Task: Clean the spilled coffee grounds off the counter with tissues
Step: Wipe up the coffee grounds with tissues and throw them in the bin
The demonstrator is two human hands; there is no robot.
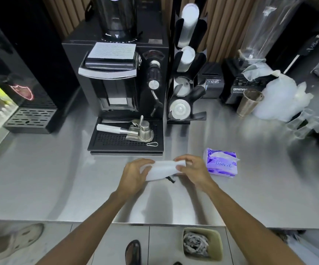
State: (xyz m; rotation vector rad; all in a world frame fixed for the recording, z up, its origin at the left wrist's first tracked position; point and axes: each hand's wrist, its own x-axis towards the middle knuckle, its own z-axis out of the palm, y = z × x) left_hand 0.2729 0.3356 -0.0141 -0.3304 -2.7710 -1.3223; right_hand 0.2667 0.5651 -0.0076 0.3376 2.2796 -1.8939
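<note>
Bottom centre: beige plastic bin (202,243) on the floor, crumpled waste inside. Above it, stainless steel counter (59,178). Both hands at frame centre hold one white folded tissue (162,169): left hand (133,175) curled round its left end, right hand (192,169) pinching the right end. Small dark patch of coffee grounds (171,179) sits just below the tissue. Purple tissue pack (220,162) just right of the right hand. Black coffee machine (116,83) behind, upper centre.

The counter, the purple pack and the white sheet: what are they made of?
The counter looks like brushed steel: it is grey, with blurry reflections of the coffee machine. The purple pack seems to be thin, glossy plastic wrap: it crinkles and shines. The white sheet is probably soft tissue paper: it bends limply between the left hand and right hand.
</note>
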